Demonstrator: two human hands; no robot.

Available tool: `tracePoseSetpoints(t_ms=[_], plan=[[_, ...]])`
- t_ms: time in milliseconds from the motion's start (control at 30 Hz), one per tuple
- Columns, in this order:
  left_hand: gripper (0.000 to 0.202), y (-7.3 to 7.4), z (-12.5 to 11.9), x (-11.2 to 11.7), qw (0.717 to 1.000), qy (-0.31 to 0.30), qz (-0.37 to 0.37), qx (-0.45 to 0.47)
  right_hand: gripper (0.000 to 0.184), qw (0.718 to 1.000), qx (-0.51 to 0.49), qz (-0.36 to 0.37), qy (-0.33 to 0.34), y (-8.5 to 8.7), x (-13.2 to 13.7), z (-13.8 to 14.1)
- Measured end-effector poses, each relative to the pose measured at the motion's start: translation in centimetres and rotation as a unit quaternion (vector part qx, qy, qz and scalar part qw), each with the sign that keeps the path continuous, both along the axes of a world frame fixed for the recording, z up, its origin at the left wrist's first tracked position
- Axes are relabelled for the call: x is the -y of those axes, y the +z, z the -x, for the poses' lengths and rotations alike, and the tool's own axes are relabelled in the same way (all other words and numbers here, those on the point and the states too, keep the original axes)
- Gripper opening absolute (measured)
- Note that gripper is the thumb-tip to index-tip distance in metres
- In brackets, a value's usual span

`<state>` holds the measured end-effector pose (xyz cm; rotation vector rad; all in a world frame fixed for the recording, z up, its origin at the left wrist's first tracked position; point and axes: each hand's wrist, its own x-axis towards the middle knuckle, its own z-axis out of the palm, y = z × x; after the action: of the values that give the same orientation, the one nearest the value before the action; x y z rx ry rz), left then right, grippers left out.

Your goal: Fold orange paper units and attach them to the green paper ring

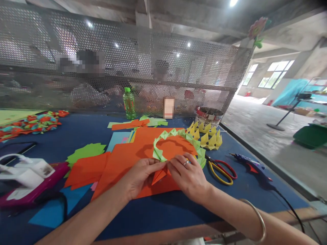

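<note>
Near the front edge of the blue counter (150, 217), our left hand (140, 174) pinches a small, pointed, folded orange paper piece (159, 175); our right hand (188, 174) covers its other side, thumb hidden, so we cannot tell that grip. Its creases look made; just beyond, a pale-green ring of folded paper points (173, 133) seems nearly complete, while smooth orange paper sheets (88, 170) toward the left edge lie unfolded.

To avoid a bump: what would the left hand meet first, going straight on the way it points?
The left hand would probably meet the right hand first, near the folded orange paper; depth is unclear.
</note>
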<state>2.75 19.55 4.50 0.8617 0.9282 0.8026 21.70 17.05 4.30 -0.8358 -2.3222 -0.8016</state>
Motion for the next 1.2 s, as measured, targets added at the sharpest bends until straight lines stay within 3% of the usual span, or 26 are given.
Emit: tracePoseSetpoints(t_ms=[233, 333, 433, 500, 667, 800, 867, 1033, 1200], plan=[[0.035, -0.6, 0.1, -0.2, 0.999, 0.028, 0.001, 0.018, 0.02, 1.0, 0.008, 0.013, -0.01, 0.2, 0.0, 0.1], [0.03, -0.5, 0.1, -0.1, 0.999, 0.041, -0.001, 0.015, 0.024, 0.997, -0.021, 0.074, -0.017, 0.9, 0.5, -0.1], [0.024, -0.3, 0.1, -0.1, 0.999, 0.049, 0.004, 0.001, 0.037, 0.98, -0.11, 0.165, -0.024, 1.9, 1.6, -1.2], [0.022, 0.0, 0.1, -0.1, 0.998, 0.054, 0.009, -0.012, 0.034, 0.966, -0.168, 0.194, -0.04, 2.4, 2.6, -2.7], [0.019, 0.6, 0.2, 0.1, 0.998, 0.045, 0.023, -0.028, 0.017, 0.928, -0.249, 0.201, -0.19, 3.1, 4.5, -10.5], [0.02, 0.7, 0.4, 0.0, 0.997, 0.041, 0.039, -0.057, 0.026, 0.859, -0.237, 0.212, -0.401, 3.3, 5.6, -18.4], [0.019, 0.7, 0.5, -0.1, 0.996, 0.04, 0.04, -0.063, 0.028, 0.836, -0.224, 0.221, -0.45, 3.0, 6.1, -21.3], [0.015, 0.7, 0.4, 0.0, 0.995, 0.051, 0.036, -0.073, 0.034, 0.793, -0.192, 0.249, -0.523, 1.7, 6.1, -24.6], [0.015, 0.7, 0.6, -0.1, 0.995, 0.056, 0.04, -0.079, 0.054, 0.723, -0.188, 0.293, -0.597, 1.0, 5.0, -25.5]])
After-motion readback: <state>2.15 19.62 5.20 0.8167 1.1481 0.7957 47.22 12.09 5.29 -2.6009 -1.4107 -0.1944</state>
